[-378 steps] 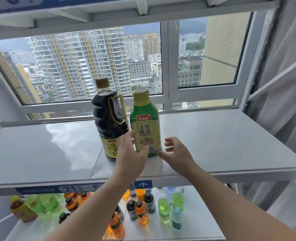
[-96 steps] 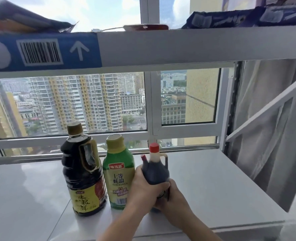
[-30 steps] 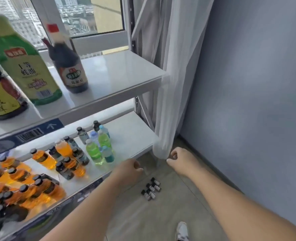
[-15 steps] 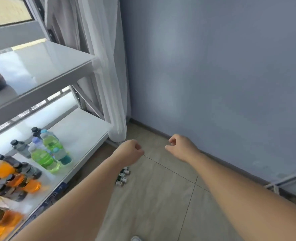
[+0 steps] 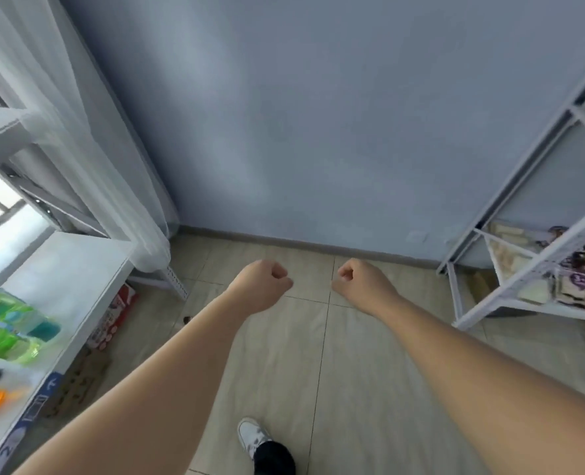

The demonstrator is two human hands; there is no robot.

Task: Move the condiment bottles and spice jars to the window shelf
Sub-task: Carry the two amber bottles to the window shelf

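Hands-wise, left hand (image 5: 262, 286) and right hand (image 5: 359, 281) hang curled and empty over the tile floor (image 5: 318, 354), so probably mid-fetch, next needing another condiment bottle found and grabbed.

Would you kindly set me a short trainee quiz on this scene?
1. True or false: the left hand and the right hand each hold a bottle.
2. The green bottles are on: A a table; B the low white shelf; C a sink.
3. What white thing hangs next to that shelf?

Key: 1 false, both hands are curled and hold nothing; 2 B; 3 the curtain.
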